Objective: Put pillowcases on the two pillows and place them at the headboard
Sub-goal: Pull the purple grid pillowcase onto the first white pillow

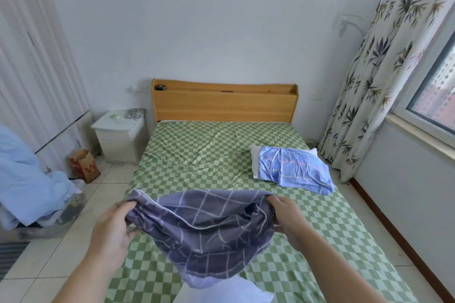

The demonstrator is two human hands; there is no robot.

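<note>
Pillowcase [204, 236], grey-purple with a pale grid, hangs open-mouthed over the foot of the bed, held up at its two upper corners. Left hand [112, 233] has its grip clamped on the corner at nine o'clock, fingers curled round the hem; right hand [286, 219] has its grip clamped likewise on the corner at three o'clock. The mouth gapes between them, facing the person.

At six o'clock, directly beneath the case, a white bare pillow [221, 290] lies on the bed, partly cut off by the frame edge. At two o'clock from the case, well apart from it, a second pillow [293, 170] lies on the green checked sheet [211, 150] with a blue pillowcase covering most of it; a white end shows uncovered at its left. Wooden headboard [224, 103] stands at twelve o'clock, with nothing resting against it.

Assessment: the step in hand is casing the first of the two pillows here, the mouth being spread ready. Next move calls for lowering the opening over the white pillow's near end and working the corners in. Neither pillow is yet at the headboard.

White nightstand [118, 135] stands at ten o'clock; patterned curtain [384, 69] at two o'clock.
</note>
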